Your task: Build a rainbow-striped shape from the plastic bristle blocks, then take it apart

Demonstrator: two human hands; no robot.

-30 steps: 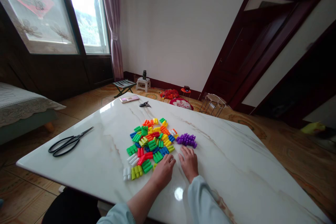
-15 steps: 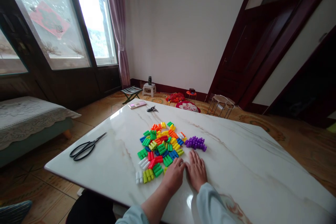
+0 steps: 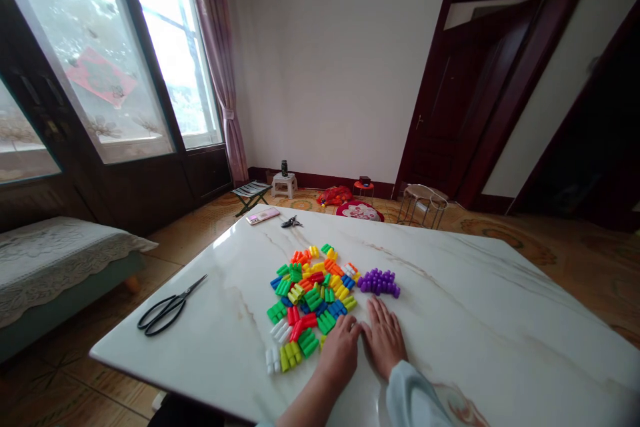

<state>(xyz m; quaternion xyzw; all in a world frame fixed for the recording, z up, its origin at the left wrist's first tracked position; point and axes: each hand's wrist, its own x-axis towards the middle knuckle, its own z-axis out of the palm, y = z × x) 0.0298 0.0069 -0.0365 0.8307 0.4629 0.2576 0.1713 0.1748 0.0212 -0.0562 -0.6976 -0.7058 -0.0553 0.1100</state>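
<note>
First, left hand [image 3: 341, 350]: palm down at the near right edge of the blocks, fingers curled; cannot tell whether anything is held beneath them.
Right hand [image 3: 385, 339]: open and laid flat on the tabletop, palm down, fingers pointing forward, thumb just beside the left fingertips; pale blue sleeve [image 3: 413, 397] at the wrist.
Table [image 3: 475, 320]: white, glossy, veined in brown and grey.
Plastic blocks [image 3: 313, 298]: many, ribbed or tubular, in green, yellow, red, orange, blue and white; loosely heaped on the table, ahead and to the left of the left hand.
Scissors [image 3: 184, 294]: black loop handles, lying left of the heap, tips aimed away; well apart from both hands.
Purple pieces [image 3: 380, 282]: knobbly, grouped close together at the right of the heap, just beyond the right fingertips.
Small black tool [image 3: 290, 221]: toward the far edge of the table; exact kind too small to tell.
Phone [image 3: 263, 215]: pinkish, flat, near the far left corner.
Lace-edged cover [image 3: 65, 253]: spread over a low green-sided seat or bed, left of the table.
Floor beyond: folding stool [image 3: 253, 190]; white stool [image 3: 284, 180] bearing a dark jar [image 3: 285, 168]; red cushion [image 3: 359, 211]; round-topped stool [image 3: 425, 195].
Background: mauve curtain [image 3: 227, 80], pale wall [image 3: 330, 67], dark red door [image 3: 465, 100].
</note>
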